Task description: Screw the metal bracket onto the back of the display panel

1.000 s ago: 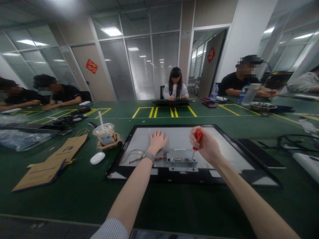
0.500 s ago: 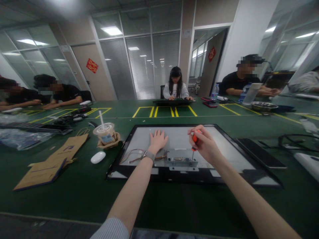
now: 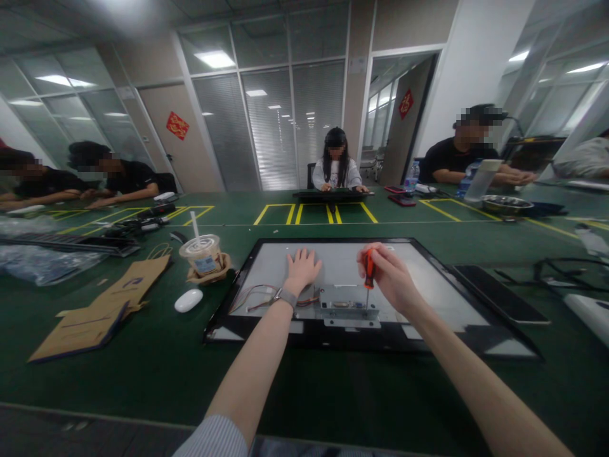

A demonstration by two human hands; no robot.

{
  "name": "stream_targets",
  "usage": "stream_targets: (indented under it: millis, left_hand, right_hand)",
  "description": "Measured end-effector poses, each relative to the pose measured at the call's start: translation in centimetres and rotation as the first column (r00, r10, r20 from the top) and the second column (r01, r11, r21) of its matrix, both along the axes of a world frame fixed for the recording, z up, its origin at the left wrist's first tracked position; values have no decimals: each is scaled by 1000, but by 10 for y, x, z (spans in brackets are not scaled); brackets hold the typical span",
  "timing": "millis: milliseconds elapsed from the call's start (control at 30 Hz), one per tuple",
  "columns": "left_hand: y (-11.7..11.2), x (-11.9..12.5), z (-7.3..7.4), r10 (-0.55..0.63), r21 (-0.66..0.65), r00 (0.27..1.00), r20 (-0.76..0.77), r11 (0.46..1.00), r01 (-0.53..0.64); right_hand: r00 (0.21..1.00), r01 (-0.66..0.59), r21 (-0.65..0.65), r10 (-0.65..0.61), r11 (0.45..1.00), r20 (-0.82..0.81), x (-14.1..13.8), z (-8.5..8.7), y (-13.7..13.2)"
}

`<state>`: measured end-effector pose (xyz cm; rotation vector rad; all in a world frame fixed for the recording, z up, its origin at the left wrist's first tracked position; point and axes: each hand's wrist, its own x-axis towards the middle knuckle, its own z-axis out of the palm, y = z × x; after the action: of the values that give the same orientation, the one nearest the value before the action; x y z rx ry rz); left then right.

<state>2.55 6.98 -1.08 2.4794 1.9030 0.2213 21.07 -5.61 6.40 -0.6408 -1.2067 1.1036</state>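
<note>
A black-framed display panel [image 3: 266, 257] lies with its grey back facing up on the green table. My left hand [image 3: 302, 269] rests flat on that back, fingers spread. Between my right thumb and fingers is an orange-and-black screwdriver [image 3: 370, 266], held upright by my right hand [image 3: 387, 274]. Its shaft points down at the right part of a metal bracket [image 3: 349, 315] with connector ports; whether the tip sits in a screw I cannot tell. Thin cables [image 3: 257, 301] run left from the bracket, partly hidden by my left wrist.
To the left are a white mouse [image 3: 189, 301], a lidded drink cup [image 3: 202, 256] in a cardboard holder and a brown paper bag [image 3: 95, 317]. A dark flat slab [image 3: 499, 292] lies right of the panel. Several people sit around the table [image 3: 157, 381].
My right hand has turned the screwdriver's handle from a tilt to nearly upright, so more of the handle shows. The left hand has stayed on the panel.
</note>
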Motion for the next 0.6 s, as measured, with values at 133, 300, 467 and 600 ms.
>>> stream_targets:
  millis: [133, 300, 467, 600]
  left_hand:
    - [0, 0, 0, -7, -4, 1000, 2, 1000, 7]
    - [-2, 0, 0, -7, 13, 1000, 6, 1000, 7]
    - [-3, 0, 1, -3, 15, 1000, 11, 1000, 3]
    - [-2, 0, 2, 1, 2, 1000, 15, 1000, -1]
  right_hand:
    - [998, 52, 49, -50, 997, -28, -2, -2, -1]
    - [996, -49, -4, 49, 999, -74, 1, 1, -1]
    - [985, -145, -68, 138, 987, -99, 1, 5, -1]
    - [992, -102, -76, 96, 992, -79, 1, 5, -1]
